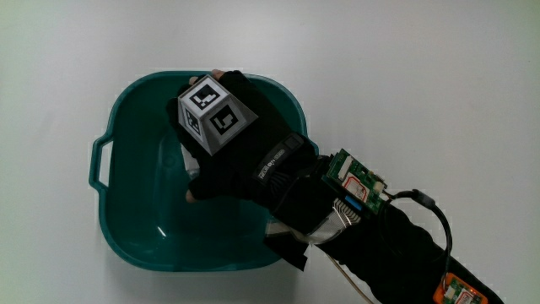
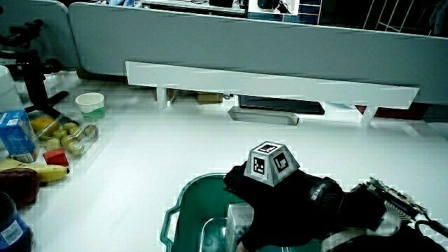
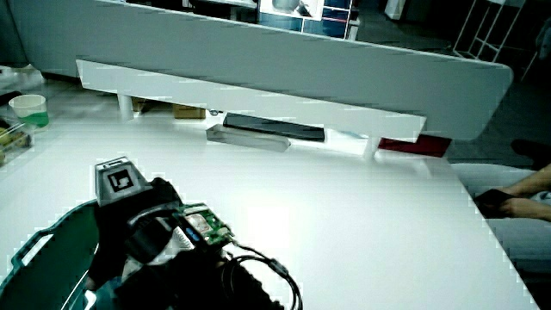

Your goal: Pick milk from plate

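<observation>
A teal plastic basin [image 1: 135, 253] with side handles stands on the white table; both side views show it too [image 2: 183, 203] [image 3: 39, 245]. The black-gloved hand [image 1: 240, 156] reaches down into the basin, with the patterned cube [image 1: 215, 114] on its back. In a side view a pale milk carton [image 2: 236, 218] stands inside the basin under the palm, and the hand [image 2: 294, 203] has its fingers curled around it. From above, the hand hides nearly all of the carton. The forearm with its electronics [image 1: 359, 181] runs from the basin toward the person.
At the table's edge in a side view lie a blue carton [image 2: 17, 133], bananas [image 2: 31, 171], small fruits [image 2: 66, 136] and a green-and-white cup [image 2: 91, 105]. A low grey partition [image 2: 266, 42] closes off the table.
</observation>
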The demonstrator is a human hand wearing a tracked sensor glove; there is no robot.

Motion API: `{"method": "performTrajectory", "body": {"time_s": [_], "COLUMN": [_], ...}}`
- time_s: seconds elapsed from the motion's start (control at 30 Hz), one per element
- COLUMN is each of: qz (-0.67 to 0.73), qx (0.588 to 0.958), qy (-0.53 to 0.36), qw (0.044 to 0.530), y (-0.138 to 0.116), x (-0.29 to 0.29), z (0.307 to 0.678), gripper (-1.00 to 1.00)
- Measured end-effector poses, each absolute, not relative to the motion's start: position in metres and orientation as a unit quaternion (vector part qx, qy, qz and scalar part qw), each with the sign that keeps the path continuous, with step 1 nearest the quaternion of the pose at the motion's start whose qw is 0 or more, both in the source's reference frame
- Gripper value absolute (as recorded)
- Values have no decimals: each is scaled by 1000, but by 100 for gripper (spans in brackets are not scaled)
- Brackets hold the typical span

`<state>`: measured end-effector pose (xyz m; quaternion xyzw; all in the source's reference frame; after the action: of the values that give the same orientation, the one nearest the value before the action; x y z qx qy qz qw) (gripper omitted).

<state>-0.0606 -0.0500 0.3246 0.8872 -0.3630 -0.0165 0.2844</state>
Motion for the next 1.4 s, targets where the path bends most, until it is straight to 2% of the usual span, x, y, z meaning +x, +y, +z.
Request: {"method": "performTrajectory", "body": {"time_s": [0.3,0.47,0.87,1.2,1.4], "qz": [-17,-14,-6,0,2], "qx": [889,881,872,874,877], "qy": [-366,-373,-386,-399,-404], "qw": [275,293,301,278,260], "y": [-52,-53,-52,-47,-43], "x": [-65,-67,-67,-64,-60], "z": [327,331,332,319,303], "gripper": [29,42,74,100,100]}}
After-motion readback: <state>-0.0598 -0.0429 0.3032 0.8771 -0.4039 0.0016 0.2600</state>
